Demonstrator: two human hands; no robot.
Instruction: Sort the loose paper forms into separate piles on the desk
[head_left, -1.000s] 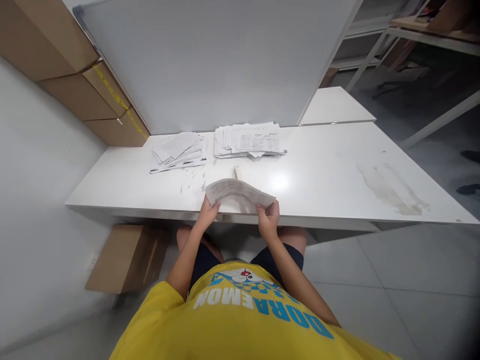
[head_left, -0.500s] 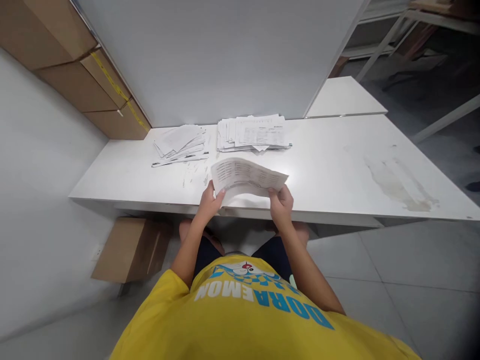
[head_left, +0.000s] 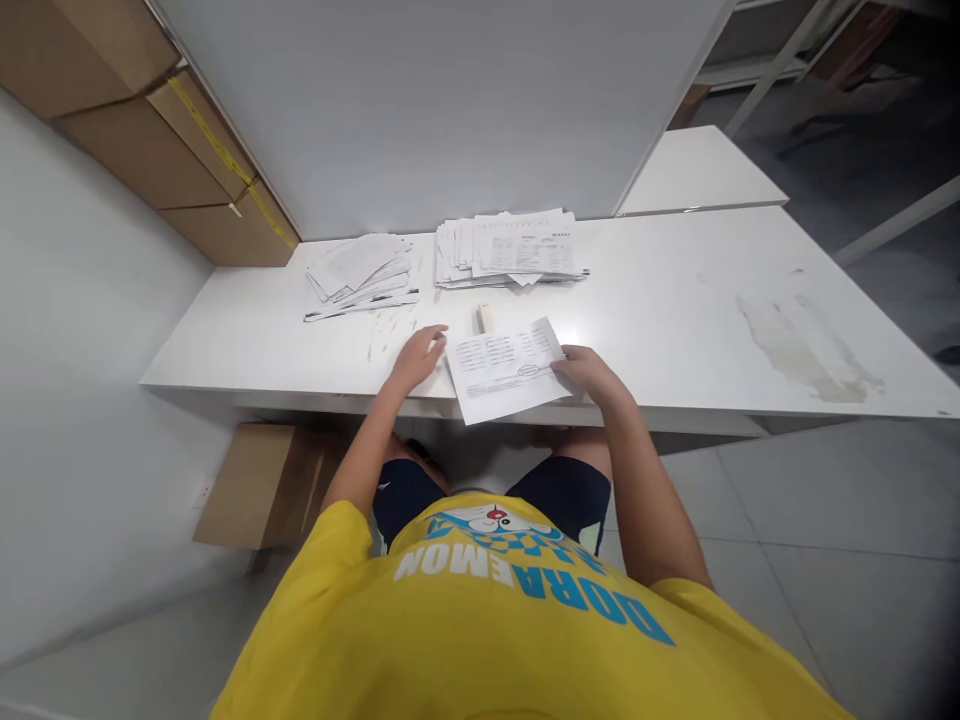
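On desk (head_left: 660, 310): two paper stacks (head_left: 364, 275) (head_left: 517, 248); right hand (head_left: 594, 374) pinching one sheet (head_left: 499, 378), left hand (head_left: 418, 359) spread.

The print on the sheet (head_left: 499, 380) is too small to read, and some fingers of the right hand (head_left: 596, 375) are hidden beneath it. Whether the small block (head_left: 485, 318) runs on under the sheet cannot be told. In the right-hand paper pile (head_left: 525, 250), most pages are covered by those above. The top edge cuts off the board (head_left: 450, 110), the bottom edge the yellow shirt (head_left: 510, 640). The chair-like shape (head_left: 825, 125) at upper right is dark and blurred.
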